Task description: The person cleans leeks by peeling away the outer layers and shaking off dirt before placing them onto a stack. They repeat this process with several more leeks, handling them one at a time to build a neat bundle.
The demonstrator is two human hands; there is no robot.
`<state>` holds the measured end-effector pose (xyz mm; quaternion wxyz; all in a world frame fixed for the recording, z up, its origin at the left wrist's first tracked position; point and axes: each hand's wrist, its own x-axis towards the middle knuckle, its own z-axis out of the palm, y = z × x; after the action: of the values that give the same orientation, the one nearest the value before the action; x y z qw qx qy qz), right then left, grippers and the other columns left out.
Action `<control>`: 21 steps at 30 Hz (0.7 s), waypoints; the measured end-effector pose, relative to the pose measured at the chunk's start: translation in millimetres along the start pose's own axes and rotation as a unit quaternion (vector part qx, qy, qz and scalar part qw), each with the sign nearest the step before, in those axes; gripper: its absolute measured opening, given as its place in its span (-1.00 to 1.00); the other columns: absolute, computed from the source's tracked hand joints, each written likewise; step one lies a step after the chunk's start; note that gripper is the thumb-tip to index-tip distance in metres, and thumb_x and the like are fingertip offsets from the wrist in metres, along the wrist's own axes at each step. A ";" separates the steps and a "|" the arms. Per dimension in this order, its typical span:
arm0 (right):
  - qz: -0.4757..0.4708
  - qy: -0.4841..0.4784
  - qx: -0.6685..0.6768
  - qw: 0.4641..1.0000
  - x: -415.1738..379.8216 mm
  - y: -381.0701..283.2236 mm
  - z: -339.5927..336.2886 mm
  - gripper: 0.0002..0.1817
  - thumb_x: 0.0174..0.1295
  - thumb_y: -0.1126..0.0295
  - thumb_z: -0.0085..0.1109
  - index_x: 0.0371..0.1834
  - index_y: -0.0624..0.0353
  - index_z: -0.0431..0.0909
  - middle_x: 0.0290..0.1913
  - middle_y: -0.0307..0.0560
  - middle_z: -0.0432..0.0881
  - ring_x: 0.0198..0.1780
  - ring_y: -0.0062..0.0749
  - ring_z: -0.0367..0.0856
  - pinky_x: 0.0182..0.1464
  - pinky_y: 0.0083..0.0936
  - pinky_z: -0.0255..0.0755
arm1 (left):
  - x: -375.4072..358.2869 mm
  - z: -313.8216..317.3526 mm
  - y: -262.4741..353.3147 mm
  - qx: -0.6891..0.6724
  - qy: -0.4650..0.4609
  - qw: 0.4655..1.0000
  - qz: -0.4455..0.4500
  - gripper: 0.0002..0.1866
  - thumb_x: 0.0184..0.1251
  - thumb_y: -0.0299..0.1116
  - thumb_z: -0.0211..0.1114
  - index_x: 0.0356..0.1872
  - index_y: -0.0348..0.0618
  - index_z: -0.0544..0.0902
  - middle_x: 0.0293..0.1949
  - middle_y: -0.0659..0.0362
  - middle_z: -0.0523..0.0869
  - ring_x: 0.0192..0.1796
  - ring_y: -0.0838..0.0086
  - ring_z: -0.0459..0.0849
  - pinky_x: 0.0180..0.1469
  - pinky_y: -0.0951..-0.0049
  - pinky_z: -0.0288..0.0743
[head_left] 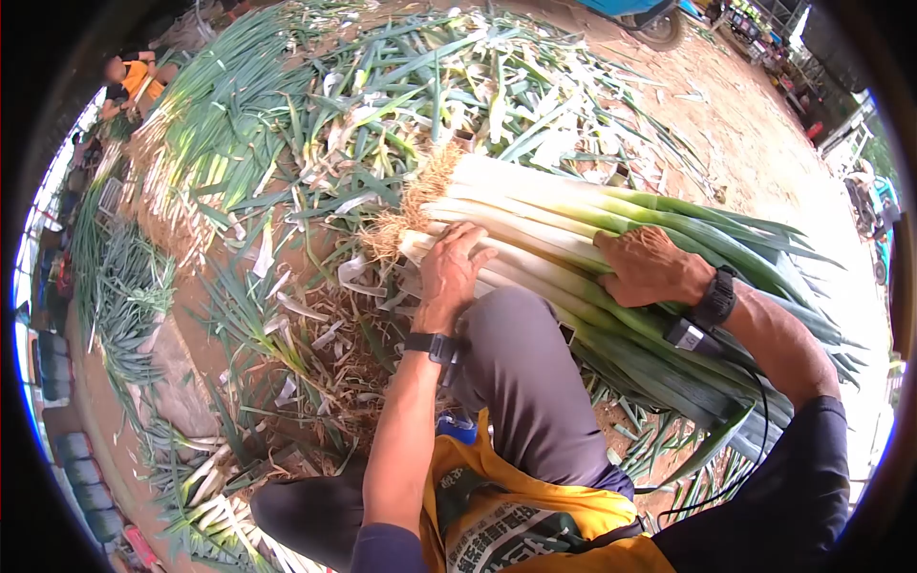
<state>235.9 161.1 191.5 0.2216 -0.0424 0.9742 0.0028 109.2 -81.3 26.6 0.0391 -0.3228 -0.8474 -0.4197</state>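
Note:
A thick bundle of large green onions (535, 215) lies across my raised knee and the ground beyond it. Its white stalks and shaggy brown roots (411, 205) point left, and its dark green leaves spread right. My left hand (451, 272) grips white stalks just behind the roots, thumb toward the right. Farther along, where white turns to green, my right hand (654, 270) has its fingers curled around stalks at the top of the bundle. The fingertips of my right hand are partly hidden.
Trimmed leaves (382, 86) litter the ground ahead. A large pile of green onions (220, 105) lies at the upper left, near a person in orange (141, 78). More stalks (224, 525) lie at the lower left. A blue vehicle (635, 14) stands at the top, and a black cable (764, 420) hangs by my right arm.

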 end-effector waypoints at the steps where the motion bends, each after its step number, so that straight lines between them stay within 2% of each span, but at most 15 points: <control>1: -0.008 -0.001 0.016 1.000 1.4 0.9 -2.8 -0.54 0.21 0.18 0.16 -0.12 0.48 0.53 -0.32 0.38 0.70 -0.18 0.27 0.73 -0.07 0.06 0.57 | 0.6 1.5 -1.8 0.006 0.006 1.000 0.002 -0.54 0.30 -0.17 0.48 0.09 -0.28 0.73 0.18 -0.09 0.72 0.28 0.00 0.63 0.33 0.15 0.50; 2: -0.018 -0.037 0.016 0.999 2.5 -0.1 -7.7 -0.49 0.29 0.13 0.15 -0.02 0.48 0.49 -0.29 0.37 0.71 -0.14 0.29 0.72 -0.02 0.06 0.55 | 0.5 3.2 -3.9 0.008 0.023 1.000 0.016 -0.51 0.28 -0.16 0.49 0.12 -0.28 0.68 0.13 -0.08 0.73 0.24 0.00 0.65 0.28 0.14 0.52; 5: -0.034 -0.016 0.022 0.999 10.2 7.1 7.3 -0.48 0.36 0.07 0.14 0.00 0.43 0.50 -0.25 0.36 0.72 -0.10 0.28 0.72 0.02 0.06 0.54 | -0.4 7.3 -1.1 0.022 0.000 0.999 -0.043 -0.45 0.29 -0.13 0.48 0.18 -0.25 0.58 0.10 -0.08 0.72 0.19 -0.03 0.66 0.23 0.12 0.54; 6: -0.026 -0.023 0.015 0.999 12.3 9.0 10.2 -0.47 0.38 0.06 0.13 0.02 0.42 0.51 -0.24 0.35 0.72 -0.10 0.27 0.72 0.03 0.06 0.54 | -1.4 5.9 -0.9 0.021 0.003 0.999 -0.032 -0.41 0.30 -0.13 0.47 0.24 -0.21 0.50 0.11 -0.10 0.70 0.16 -0.07 0.66 0.20 0.08 0.55; 8: -0.009 -0.040 0.002 0.999 14.0 4.7 8.9 -0.46 0.41 0.03 0.11 0.07 0.40 0.51 -0.23 0.34 0.73 -0.09 0.26 0.72 0.03 0.06 0.54 | -1.8 5.2 -2.5 0.008 0.022 1.000 -0.008 -0.40 0.30 -0.13 0.47 0.27 -0.19 0.49 0.13 -0.12 0.68 0.17 -0.09 0.65 0.21 0.07 0.54; 10: -0.017 0.017 0.019 1.000 5.1 -4.4 7.5 -0.45 0.42 0.02 0.11 0.15 0.36 0.50 -0.26 0.33 0.73 -0.12 0.25 0.72 0.00 0.05 0.53 | -2.5 5.0 -1.8 -0.007 0.033 0.999 0.010 -0.35 0.29 -0.15 0.47 0.33 -0.17 0.47 0.12 -0.14 0.68 0.20 -0.10 0.63 0.24 0.06 0.53; 11: -0.019 0.044 0.027 0.998 0.5 -8.5 5.7 -0.44 0.43 0.01 0.11 0.19 0.34 0.50 -0.28 0.32 0.73 -0.13 0.24 0.73 -0.01 0.05 0.53 | -3.5 4.2 -0.6 -0.011 0.034 0.999 -0.007 -0.35 0.28 -0.14 0.48 0.33 -0.17 0.48 0.14 -0.14 0.67 0.21 -0.09 0.63 0.24 0.06 0.52; 13: -0.012 0.026 0.043 0.999 -4.7 -12.7 2.3 -0.41 0.44 0.00 0.10 0.27 0.30 0.47 -0.33 0.30 0.72 -0.18 0.21 0.73 -0.05 0.05 0.53 | -5.4 2.8 4.7 -0.021 0.035 0.998 -0.043 -0.34 0.27 -0.13 0.49 0.33 -0.17 0.49 0.16 -0.15 0.66 0.22 -0.08 0.62 0.26 0.08 0.52; 16: -0.031 0.022 0.027 0.999 -4.7 -7.5 11.0 -0.39 0.46 -0.02 0.09 0.36 0.24 0.43 -0.40 0.26 0.70 -0.25 0.18 0.73 -0.12 0.05 0.52 | -3.7 -4.2 8.3 -0.022 0.038 0.998 -0.038 -0.34 0.23 -0.11 0.53 0.31 -0.17 0.56 0.24 -0.14 0.61 0.27 -0.03 0.60 0.28 0.12 0.52; 19: -0.039 0.020 -0.013 0.999 -1.0 -5.4 14.9 -0.36 0.48 -0.02 0.07 0.42 0.25 0.39 -0.44 0.24 0.69 -0.29 0.17 0.73 -0.14 0.05 0.52 | 1.0 -6.4 6.7 0.012 -0.025 0.998 -0.051 -0.31 0.24 0.04 0.50 0.30 -0.17 0.62 0.37 -0.13 0.53 0.29 0.02 0.58 0.28 0.12 0.54; 21: -0.035 0.012 -0.019 0.999 2.5 -5.8 14.4 -0.31 0.46 -0.04 0.11 0.46 0.25 0.37 -0.40 0.25 0.70 -0.27 0.17 0.72 -0.13 0.03 0.52 | 4.8 -0.6 3.1 0.102 -0.002 0.993 0.050 -0.22 0.23 0.25 0.39 0.30 -0.15 0.65 0.40 -0.13 0.52 0.35 0.01 0.55 0.40 0.11 0.44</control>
<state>240.3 155.4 177.4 0.2093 -0.0803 0.9745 0.0133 107.2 -78.0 30.8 0.0908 -0.3601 -0.8688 -0.3276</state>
